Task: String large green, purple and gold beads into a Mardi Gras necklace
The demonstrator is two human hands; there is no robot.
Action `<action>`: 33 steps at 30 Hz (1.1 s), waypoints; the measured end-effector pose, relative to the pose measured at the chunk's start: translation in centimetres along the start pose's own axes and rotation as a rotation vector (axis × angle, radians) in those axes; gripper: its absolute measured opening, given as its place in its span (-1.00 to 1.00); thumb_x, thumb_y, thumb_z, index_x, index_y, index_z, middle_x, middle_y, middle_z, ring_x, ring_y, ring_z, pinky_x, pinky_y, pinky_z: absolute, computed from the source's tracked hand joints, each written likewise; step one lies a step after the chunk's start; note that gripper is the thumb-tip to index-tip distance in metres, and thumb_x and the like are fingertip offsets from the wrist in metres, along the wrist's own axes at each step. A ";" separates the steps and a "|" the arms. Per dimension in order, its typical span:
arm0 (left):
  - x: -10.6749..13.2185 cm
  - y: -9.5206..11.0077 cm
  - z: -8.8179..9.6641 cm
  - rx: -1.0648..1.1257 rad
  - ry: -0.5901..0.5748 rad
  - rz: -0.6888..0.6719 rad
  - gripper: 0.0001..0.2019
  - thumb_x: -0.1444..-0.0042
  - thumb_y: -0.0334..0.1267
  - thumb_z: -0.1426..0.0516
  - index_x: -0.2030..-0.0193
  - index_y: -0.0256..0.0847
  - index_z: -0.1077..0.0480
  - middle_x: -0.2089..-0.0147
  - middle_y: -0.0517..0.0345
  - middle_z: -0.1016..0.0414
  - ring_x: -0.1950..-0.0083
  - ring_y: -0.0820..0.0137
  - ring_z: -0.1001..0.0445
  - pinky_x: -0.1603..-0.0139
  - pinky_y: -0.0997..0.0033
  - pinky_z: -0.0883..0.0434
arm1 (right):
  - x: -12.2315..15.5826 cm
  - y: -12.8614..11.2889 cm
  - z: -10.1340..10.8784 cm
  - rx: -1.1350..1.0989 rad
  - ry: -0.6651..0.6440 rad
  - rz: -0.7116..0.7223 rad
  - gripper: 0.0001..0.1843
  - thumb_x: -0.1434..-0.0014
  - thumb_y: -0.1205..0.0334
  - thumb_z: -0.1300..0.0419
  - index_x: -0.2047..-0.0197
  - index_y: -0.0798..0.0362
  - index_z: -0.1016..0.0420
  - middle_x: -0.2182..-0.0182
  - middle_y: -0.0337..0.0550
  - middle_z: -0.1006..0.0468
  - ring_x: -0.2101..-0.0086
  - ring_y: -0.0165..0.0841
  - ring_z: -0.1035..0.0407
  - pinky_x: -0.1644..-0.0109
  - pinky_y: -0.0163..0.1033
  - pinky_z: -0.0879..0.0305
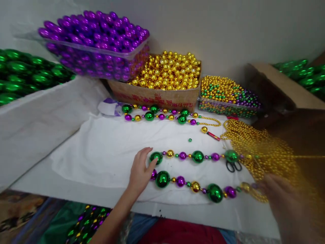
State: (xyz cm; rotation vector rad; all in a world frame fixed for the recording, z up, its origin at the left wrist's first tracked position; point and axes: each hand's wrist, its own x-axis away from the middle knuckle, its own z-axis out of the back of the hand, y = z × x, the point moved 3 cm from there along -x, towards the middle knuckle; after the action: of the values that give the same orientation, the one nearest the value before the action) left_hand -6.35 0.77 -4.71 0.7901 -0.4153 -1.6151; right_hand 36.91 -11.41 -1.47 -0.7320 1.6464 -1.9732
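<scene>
My left hand [140,171] rests on the white cloth [106,149], fingers stretched out and touching the left end of a necklace of big green, purple and gold beads [195,174] laid in two rows. My right hand [284,200] is blurred at the lower right, close to the camera, closed on strands of small gold beads [264,152] that hang from it over the necklace's right end. A second big-bead necklace [165,113] lies further back on the cloth.
Behind stand a clear bin of purple balls [99,44], a cardboard box of gold balls [167,73] and a tub of mixed small beads [225,95]. Green balls [22,73] fill the left. Black scissors [233,166], a loose gold ball [204,129] and an open cardboard box [281,88] are near.
</scene>
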 end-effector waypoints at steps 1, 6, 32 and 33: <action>-0.8 0.3 -0.6 -0.029 -0.041 -0.006 -0.60 -0.18 -0.11 -0.08 -0.13 -0.17 -0.26 -0.15 -0.05 -0.32 -0.21 0.17 -0.29 -0.25 0.05 -0.27 | -0.1 0.1 0.1 -0.024 0.013 -0.014 -0.61 0.24 -0.01 -0.46 0.42 0.04 -0.49 0.50 -0.17 -0.44 0.50 -0.34 -0.33 0.46 -0.21 -0.35; -2.8 0.7 -2.6 -0.244 -0.277 0.011 -0.52 -0.11 -0.07 -0.11 -0.13 -0.25 -0.30 -0.07 -0.06 -0.42 -0.08 0.09 -0.37 -0.11 0.05 -0.35 | -0.7 1.0 -0.3 -0.114 0.036 -0.086 -0.61 0.26 0.06 -0.47 0.37 0.05 -0.51 0.51 -0.24 -0.45 0.50 -0.43 -0.33 0.45 -0.33 -0.32; -3.2 0.5 -2.0 -0.388 -0.269 0.071 -0.64 -0.14 -0.04 -0.03 0.05 -0.21 -0.41 0.06 -0.01 -0.47 0.02 0.13 -0.40 -0.02 0.16 -0.37 | 2.0 0.8 -0.9 0.288 -0.115 0.027 -0.65 0.09 -0.06 -0.34 0.40 0.06 -0.51 0.58 -0.23 -0.43 0.54 -0.41 -0.26 0.48 -0.32 -0.22; -3.2 0.5 -1.9 -0.388 -0.271 0.069 -0.63 -0.14 -0.03 -0.03 0.04 -0.21 -0.41 0.05 -0.01 -0.47 0.01 0.13 -0.40 -0.01 0.16 -0.37 | 2.2 0.9 -1.0 0.320 -0.136 0.040 -0.67 0.06 -0.05 -0.33 0.39 0.05 -0.51 0.57 -0.23 -0.44 0.53 -0.40 -0.27 0.47 -0.31 -0.23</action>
State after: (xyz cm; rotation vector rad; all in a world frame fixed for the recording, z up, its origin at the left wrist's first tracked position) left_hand -4.51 4.07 -4.88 0.2628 -0.3020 -1.6742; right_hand 34.62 -12.22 -2.26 -0.6870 1.2190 -2.0441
